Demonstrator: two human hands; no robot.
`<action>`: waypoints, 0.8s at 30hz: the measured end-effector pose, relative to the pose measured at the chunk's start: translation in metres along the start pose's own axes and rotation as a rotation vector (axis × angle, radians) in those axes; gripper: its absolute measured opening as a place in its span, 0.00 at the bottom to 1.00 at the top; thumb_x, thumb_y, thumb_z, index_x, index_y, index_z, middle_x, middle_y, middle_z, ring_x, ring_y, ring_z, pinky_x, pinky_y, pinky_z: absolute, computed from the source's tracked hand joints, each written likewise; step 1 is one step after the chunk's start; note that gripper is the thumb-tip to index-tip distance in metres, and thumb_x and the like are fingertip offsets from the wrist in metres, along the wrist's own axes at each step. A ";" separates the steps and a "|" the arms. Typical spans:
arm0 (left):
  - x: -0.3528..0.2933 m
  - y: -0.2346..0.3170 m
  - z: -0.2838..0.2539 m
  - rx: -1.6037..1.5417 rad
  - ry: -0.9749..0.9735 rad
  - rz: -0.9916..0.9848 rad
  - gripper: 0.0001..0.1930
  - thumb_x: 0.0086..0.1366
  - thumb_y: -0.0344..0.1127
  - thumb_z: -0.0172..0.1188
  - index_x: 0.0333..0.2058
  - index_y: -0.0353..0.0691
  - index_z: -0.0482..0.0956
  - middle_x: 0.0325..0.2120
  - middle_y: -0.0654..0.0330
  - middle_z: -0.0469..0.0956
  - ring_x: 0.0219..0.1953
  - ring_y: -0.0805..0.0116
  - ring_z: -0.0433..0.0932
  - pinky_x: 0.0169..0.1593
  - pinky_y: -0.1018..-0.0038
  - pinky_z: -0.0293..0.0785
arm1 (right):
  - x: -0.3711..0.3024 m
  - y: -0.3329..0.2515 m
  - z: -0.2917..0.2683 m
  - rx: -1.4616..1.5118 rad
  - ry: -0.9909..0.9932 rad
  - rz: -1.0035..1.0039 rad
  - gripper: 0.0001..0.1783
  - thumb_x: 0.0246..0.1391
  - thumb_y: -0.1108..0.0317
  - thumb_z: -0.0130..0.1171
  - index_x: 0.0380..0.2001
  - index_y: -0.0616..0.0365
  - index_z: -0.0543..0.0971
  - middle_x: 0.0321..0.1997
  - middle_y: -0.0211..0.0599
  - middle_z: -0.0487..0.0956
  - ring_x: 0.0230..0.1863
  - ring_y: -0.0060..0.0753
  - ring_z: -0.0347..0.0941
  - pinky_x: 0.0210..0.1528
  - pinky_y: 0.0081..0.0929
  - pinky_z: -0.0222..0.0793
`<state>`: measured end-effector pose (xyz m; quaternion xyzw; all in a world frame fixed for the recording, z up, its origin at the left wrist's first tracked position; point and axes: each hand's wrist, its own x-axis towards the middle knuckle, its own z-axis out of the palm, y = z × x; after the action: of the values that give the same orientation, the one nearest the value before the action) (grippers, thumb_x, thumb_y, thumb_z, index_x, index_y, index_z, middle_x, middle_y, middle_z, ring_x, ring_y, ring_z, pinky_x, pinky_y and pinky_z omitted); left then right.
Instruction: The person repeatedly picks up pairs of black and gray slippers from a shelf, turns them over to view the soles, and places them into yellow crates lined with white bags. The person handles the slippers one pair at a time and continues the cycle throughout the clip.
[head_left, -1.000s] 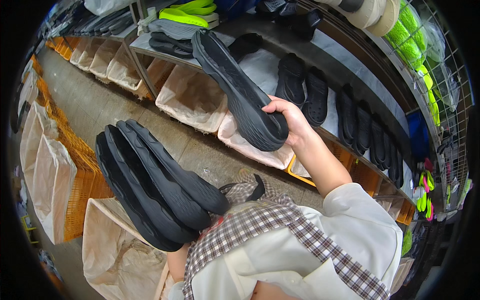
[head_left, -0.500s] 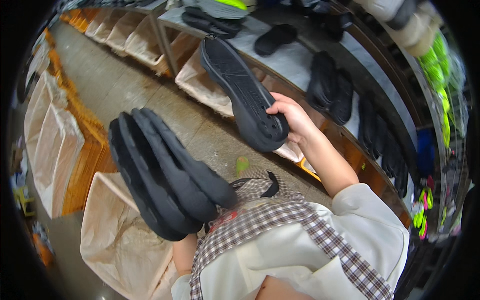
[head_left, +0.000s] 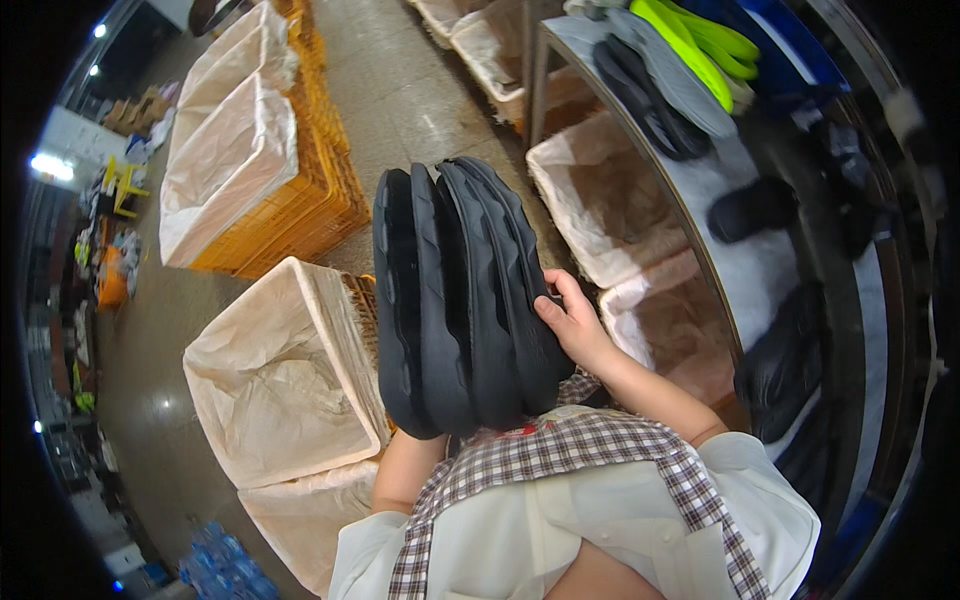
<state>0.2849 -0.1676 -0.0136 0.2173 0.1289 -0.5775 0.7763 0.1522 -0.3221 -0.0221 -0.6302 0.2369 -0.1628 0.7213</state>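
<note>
A row of several black shoe soles point(head_left: 445, 330) stands on edge, side by side, in front of my checked apron. My left forearm point(head_left: 408, 470) runs up beneath them. The left hand bears the bundle from behind, its fingers hidden by the soles. On the right side of the bundle, my right hand point(head_left: 578, 322) grips the outermost sole near its lower end, thumb and fingers bent against its edge.
Cloth-lined orange crates point(head_left: 300, 195) stand to the left, and another lined bin point(head_left: 275, 375) is close beside me. On the right, a grey-topped workbench point(head_left: 690, 185) carries black, grey and neon-yellow soles; lined bins point(head_left: 610, 195) sit beneath it. Water bottles point(head_left: 225, 560) stand at lower left.
My right hand has brought the separate sole from the bench side to the bundle's right side. The bundle has shifted right and turned more upright; the view has swung left.
</note>
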 end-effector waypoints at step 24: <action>0.275 0.527 0.062 1.664 0.013 0.330 0.51 0.48 0.48 0.71 0.64 0.35 0.50 0.64 0.49 0.55 0.64 0.57 0.58 0.64 0.68 0.54 | 0.599 0.024 0.084 -0.019 -1.014 0.885 0.28 0.65 0.50 0.40 0.61 0.56 0.63 0.58 0.35 0.71 0.54 0.28 0.70 0.58 0.33 0.64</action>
<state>0.8662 -0.3030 0.0163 0.7371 -0.3668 -0.3622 0.4370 0.6967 -0.5679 -0.1200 -0.4783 0.1061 0.4664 0.7365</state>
